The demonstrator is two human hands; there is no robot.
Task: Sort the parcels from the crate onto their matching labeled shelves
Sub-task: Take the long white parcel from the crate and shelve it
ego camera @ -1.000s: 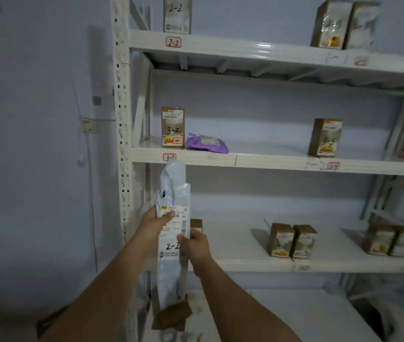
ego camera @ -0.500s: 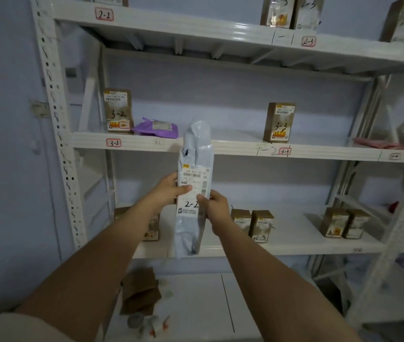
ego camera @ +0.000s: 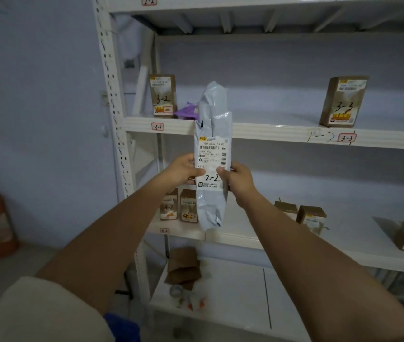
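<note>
Four shelf levels of the white metal rack fill my view, against a pale blue wall. Red-bordered tags on the shelf edges read "2-2" at the top, "3-2" and "3-3" on the level below; a lower tag is too blurred for me to read. Next in size is the grey poly mailer, a long crinkled plastic bag that I hold upright in front of the rack, its top crossing the "3-2" shelf edge and its bottom hanging before the shelf beneath. Its white shipping label carries a barcode, the print "A232", and a handwritten "2-2". A brown carton marked "3-2" stands upright at the left end of its shelf, with a purple packet just beside it, partly hidden by the mailer. Another brown carton marked "3-3" stands well to the right. Smaller brown boxes sit on the shelf below, and two more stand behind my left wrist. Both arms reach forward. My left hand pinches the mailer's left edge, thumb on the label; my right hand grips the right edge, thumb beside the written "2-2".
</note>
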